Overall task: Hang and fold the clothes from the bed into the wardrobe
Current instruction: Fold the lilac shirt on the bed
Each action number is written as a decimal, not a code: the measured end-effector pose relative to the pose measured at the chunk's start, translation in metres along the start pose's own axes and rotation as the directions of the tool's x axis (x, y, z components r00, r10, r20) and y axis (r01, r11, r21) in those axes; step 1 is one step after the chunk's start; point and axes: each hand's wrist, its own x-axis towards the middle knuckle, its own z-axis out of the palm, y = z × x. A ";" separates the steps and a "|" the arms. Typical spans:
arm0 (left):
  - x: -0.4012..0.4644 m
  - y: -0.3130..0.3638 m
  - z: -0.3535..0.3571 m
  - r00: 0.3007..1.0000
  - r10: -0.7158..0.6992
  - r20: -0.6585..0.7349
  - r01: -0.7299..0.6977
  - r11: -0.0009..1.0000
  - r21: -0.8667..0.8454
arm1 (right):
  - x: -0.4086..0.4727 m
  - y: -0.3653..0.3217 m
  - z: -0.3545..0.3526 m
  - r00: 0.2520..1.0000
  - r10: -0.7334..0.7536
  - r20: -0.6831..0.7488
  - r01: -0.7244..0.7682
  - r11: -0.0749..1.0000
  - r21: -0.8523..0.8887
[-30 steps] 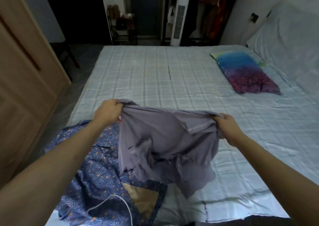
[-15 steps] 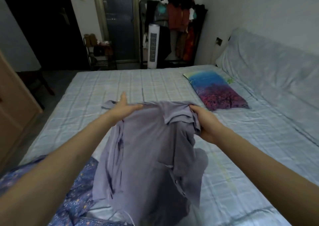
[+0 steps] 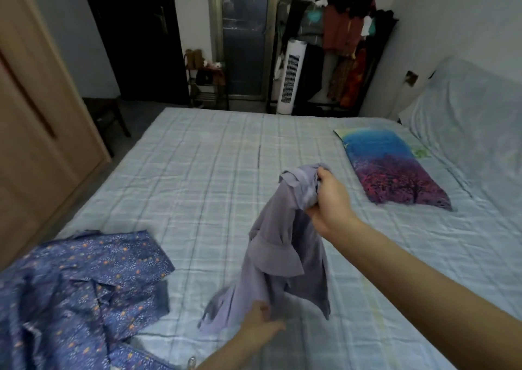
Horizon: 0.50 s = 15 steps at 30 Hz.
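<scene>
Fingers: those of the right hand (image 3: 329, 200) are curled tightly round the bunched collar end of a soft lilac-grey button-up shirt (image 3: 282, 251), which is held up above the bed. Those of the left hand (image 3: 260, 328) are loosely bent at the shirt's lower hem; the thumb lies against the cloth, but whether the hem is actually pinched cannot be told through the blur.

Item held: the shirt hangs crumpled from the right hand, over the near middle of the pale blue checked bed sheet (image 3: 197, 172); its tail trails down toward the left hand.

Item awaiting: a dark blue cotton garment with a small orange and white floral print (image 3: 84, 285), lying rumpled at the near left of the bed.

Destination: a light wooden wardrobe (image 3: 36, 115), seen at the far left with its doors closed.

Also present: a blue and purple tree-print pillow (image 3: 392, 169) at the right.

Risks, as judged: with the collar gathered in one fist, creases may be set in before hanging. If the hem is let go, the tail may drop onto the bed. The closed doors would call for a free hand.
</scene>
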 end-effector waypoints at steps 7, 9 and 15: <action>0.109 -0.011 0.046 0.987 -0.051 -0.154 0.007 0.961 -0.276 | -0.010 -0.034 -0.001 0.998 -0.063 0.022 0.060 0.992 0.114; 0.122 0.006 0.048 0.975 -0.097 -0.200 0.032 0.952 -0.303 | -0.013 -0.045 -0.012 0.996 -0.087 0.022 0.084 0.990 0.111; 0.079 0.073 0.005 0.897 0.059 -0.439 -0.198 0.940 -0.278 | 0.008 -0.070 -0.075 0.974 -0.200 -0.110 0.197 0.980 -0.032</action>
